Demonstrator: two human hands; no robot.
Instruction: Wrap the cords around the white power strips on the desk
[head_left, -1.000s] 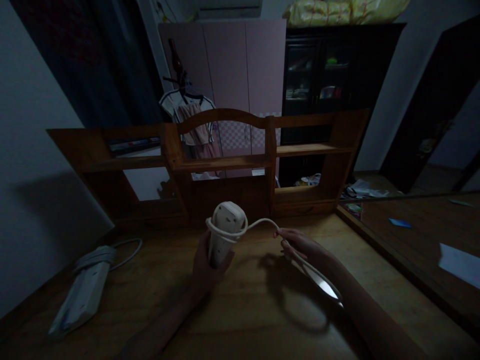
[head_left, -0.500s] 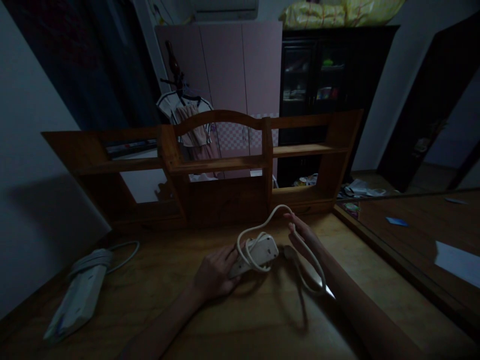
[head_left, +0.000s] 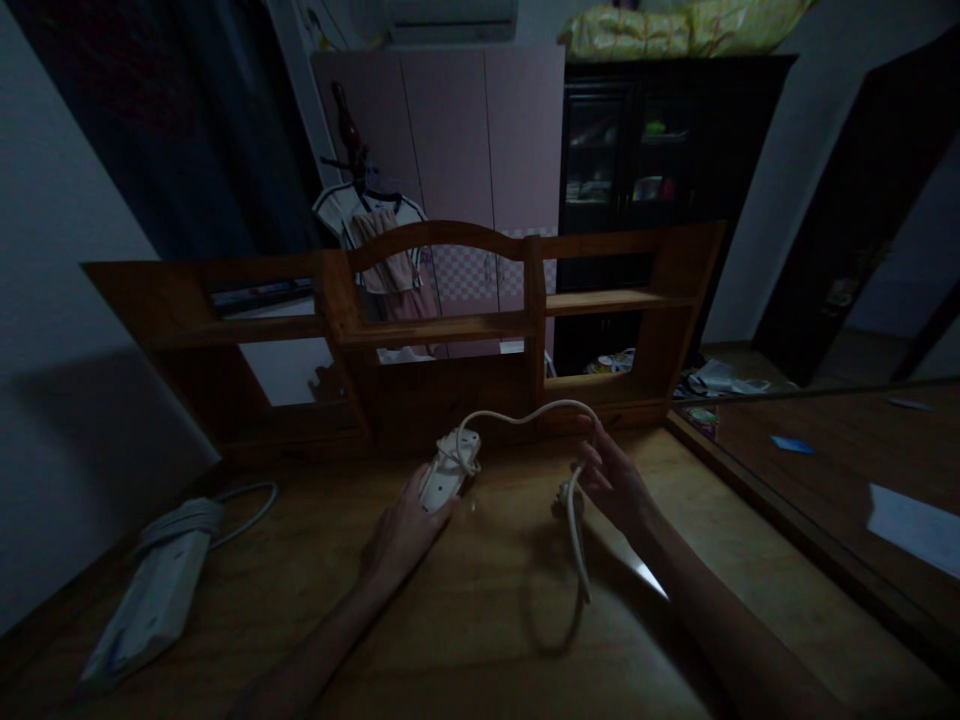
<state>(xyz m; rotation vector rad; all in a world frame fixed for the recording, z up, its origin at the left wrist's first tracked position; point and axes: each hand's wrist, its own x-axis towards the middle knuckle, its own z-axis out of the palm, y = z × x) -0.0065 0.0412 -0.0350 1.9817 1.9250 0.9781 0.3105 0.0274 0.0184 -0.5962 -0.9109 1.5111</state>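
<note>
My left hand [head_left: 401,530] grips the near end of a white power strip [head_left: 448,468], which is raised a little over the wooden desk [head_left: 480,620] and points away from me. Its white cord [head_left: 525,415] arcs from the strip's far end to my right hand [head_left: 615,480], whose fingers are closed round it. From that hand the cord drops in a loop [head_left: 577,545] toward me, and the plug [head_left: 561,492] hangs just left of the hand.
A second white power strip [head_left: 154,590] with a coiled cord lies at the desk's left. A wooden shelf unit [head_left: 442,330] stands along the desk's far edge. A dark wooden surface [head_left: 840,480] with papers adjoins on the right.
The strip has swung from lying sideways under my left hand to pointing away and has moved left. My right hand has drawn the cord out, so the loops on the strip have come undone.
</note>
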